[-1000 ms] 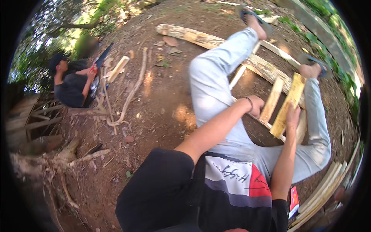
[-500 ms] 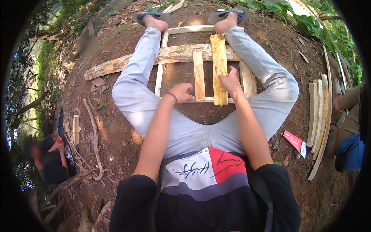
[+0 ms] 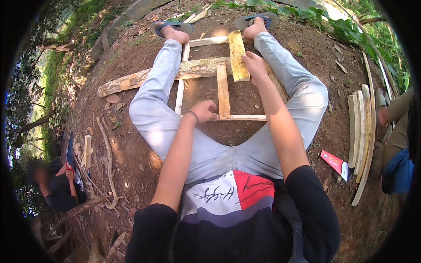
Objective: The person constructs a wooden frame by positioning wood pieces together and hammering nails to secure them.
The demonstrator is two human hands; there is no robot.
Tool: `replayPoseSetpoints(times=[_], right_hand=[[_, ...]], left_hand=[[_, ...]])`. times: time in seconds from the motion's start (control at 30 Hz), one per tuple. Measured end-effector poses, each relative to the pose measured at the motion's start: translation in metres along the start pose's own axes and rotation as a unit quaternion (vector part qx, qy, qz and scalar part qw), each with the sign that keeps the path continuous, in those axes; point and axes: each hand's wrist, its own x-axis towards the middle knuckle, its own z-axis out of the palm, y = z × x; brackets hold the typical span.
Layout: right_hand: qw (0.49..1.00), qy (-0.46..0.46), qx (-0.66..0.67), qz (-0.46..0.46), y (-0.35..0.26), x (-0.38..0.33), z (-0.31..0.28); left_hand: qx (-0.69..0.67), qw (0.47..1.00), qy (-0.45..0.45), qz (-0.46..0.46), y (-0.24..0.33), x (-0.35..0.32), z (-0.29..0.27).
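My right hand (image 3: 255,66) grips a rough yellow wooden board (image 3: 237,53) along its right edge. This board is lifted and slightly tilted, over the far part of a wooden frame (image 3: 179,97) lying between my legs. My left hand (image 3: 204,110) has its fingers curled in at the near rail, against the lower end of a narrow wooden slat (image 3: 222,90); its fingertips are partly hidden. That slat runs from the near rail up to a thick bark-edged log piece (image 3: 162,72), which lies across the frame and sticks out to the left.
Several long wood strips (image 3: 360,131) lie at the right, near a handsaw with a red-and-white blade cover (image 3: 334,164). Another person (image 3: 397,144) sits at the right edge; a second person (image 3: 59,186) is at the lower left. Sticks (image 3: 107,158) lie on the dirt to the left.
My right hand has moved away from me and a little left, raising and tilting the yellow board off the near rail. My left hand has come closer against the narrow slat's lower end.
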Motion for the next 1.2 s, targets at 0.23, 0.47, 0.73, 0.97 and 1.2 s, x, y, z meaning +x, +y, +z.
replayPoseSetpoints(times=[0.23,0.47,0.73,0.97,1.2], right_hand=[[0.990,0.026,-0.135,0.033,0.028,0.040,-0.018],[0.974,0.067,-0.215,-0.016,0.031,0.035,-0.009],[0.960,0.089,-0.255,-0.071,0.043,0.044,-0.014],[0.978,0.060,-0.193,-0.054,0.050,0.042,-0.018],[0.960,0.076,-0.256,-0.090,0.051,0.045,-0.018]], left_hand=[[0.001,1.000,0.022,-0.001,0.013,-0.011,0.005],[-0.008,1.000,-0.018,-0.006,-0.002,0.006,-0.001],[-0.005,0.999,-0.037,-0.010,0.013,0.002,-0.006],[0.071,0.997,-0.007,0.015,0.016,0.000,-0.005],[0.056,0.998,-0.011,0.024,0.013,0.002,-0.005]])
